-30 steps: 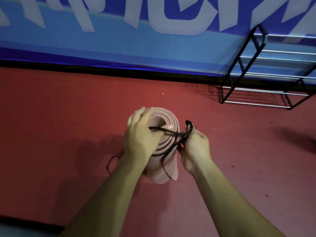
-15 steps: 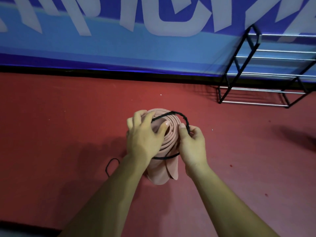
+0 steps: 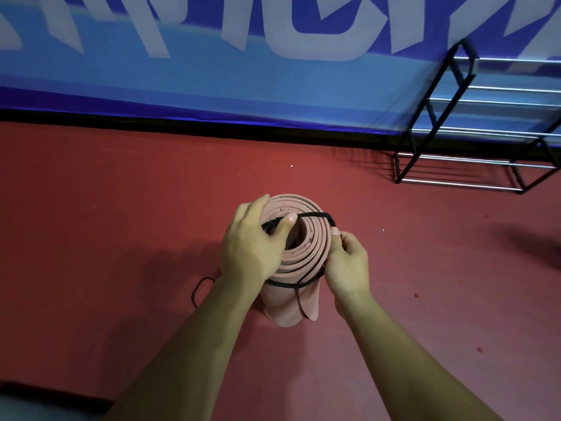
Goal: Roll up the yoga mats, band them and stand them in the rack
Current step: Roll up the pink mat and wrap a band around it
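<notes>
Behind the left hand (image 3: 252,250), part of the band (image 3: 312,214) round the mat (image 3: 305,258).

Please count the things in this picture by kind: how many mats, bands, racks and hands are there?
pink rolled mat: 1
black band: 2, one stretched over the mat's top, one loop lying on the floor
black rack: 1
hands: 2, left hand and right hand, both holding the upper band
total: 6

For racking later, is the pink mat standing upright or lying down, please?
Upright: the pink mat stands on end on the red floor, its spiral end facing up.
</notes>
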